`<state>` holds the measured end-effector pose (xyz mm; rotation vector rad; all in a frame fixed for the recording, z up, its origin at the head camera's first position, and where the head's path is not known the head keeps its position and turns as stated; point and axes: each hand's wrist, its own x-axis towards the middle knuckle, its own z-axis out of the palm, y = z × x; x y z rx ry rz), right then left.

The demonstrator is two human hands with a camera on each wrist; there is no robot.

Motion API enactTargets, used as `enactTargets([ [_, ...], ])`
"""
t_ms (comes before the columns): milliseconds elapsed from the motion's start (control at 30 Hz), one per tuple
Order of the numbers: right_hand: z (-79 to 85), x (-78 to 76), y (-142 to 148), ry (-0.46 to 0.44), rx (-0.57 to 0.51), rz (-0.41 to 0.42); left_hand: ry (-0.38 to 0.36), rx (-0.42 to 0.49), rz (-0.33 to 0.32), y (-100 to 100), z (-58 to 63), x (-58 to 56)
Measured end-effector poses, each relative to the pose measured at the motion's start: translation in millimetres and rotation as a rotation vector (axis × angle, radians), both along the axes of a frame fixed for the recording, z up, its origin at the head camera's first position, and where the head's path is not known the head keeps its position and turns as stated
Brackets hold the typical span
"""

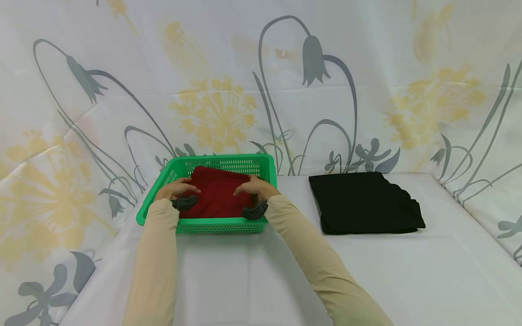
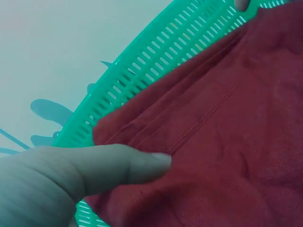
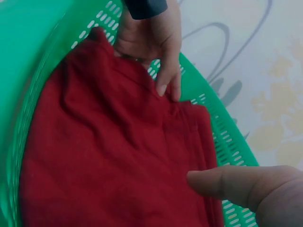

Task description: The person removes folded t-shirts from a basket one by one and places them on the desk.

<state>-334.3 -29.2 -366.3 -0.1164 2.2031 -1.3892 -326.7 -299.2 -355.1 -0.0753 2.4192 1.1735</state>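
A folded red cloth garment (image 1: 218,199) lies inside a green plastic basket (image 1: 220,221) with slotted sides. Stitched seams and layered folds show on it in the left wrist view. At its left end is my left hand (image 1: 175,188), inside the basket, the thumb reaching over the red fabric. My right hand (image 1: 259,188) is at the opposite end, its thumb (image 3: 227,182) stretched straight across the garment's edge. Left fingers (image 3: 175,87) point down at the folded edge in the right wrist view. The right hand's other fingers are largely hidden.
To the right of the basket, a folded black cloth (image 1: 364,203) lies flat on the white-covered table (image 1: 285,280). Behind the table hangs a floral-patterned fabric (image 1: 228,54). Dark wrist devices (image 1: 254,211) sit near the basket's front rim.
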Motion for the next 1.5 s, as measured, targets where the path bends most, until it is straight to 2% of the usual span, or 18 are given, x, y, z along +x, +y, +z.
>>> enactTargets([
  [133, 1.1, 0.3, 0.3, 0.018, 0.018, 0.029, 0.004, -0.007, 0.007, -0.4, 0.7, 2.6],
  [367, 2.0, -1.8, 2.1, 0.039, 0.037, 0.058, -0.033, 0.126, 0.086, 3.7, 7.4, 12.8],
  [500, 4.3, -3.1, 2.9, 0.038, 0.058, 0.070, -0.057, 0.180, 0.128, 4.4, 6.9, 14.2],
  [600, 5.5, -2.5, 2.9, 0.025, 0.038, 0.070, -0.056, 0.151, 0.123, 3.2, 6.5, 14.7],
  [833, 7.2, -3.0, 1.2, -0.005, -0.053, 0.047, -0.055, 0.184, 0.158, 0.9, 10.1, 18.0],
  [1000, 9.2, -2.2, 0.3, -0.015, -0.078, 0.037, -0.043, 0.165, 0.149, -0.7, 12.7, 15.9],
  [1133, 10.3, -1.4, 1.3, -0.024, -0.092, 0.032, -0.044, 0.196, 0.148, -0.5, 13.9, 13.6],
  [1333, 13.1, 0.7, 2.5, 0.004, -0.088, 0.030, -0.034, 0.169, 0.141, -1.9, 16.3, 12.8],
  [1500, 18.6, 1.9, 2.5, 0.040, -0.095, 0.029, -0.036, 0.199, 0.140, -0.6, 22.3, 15.0],
])
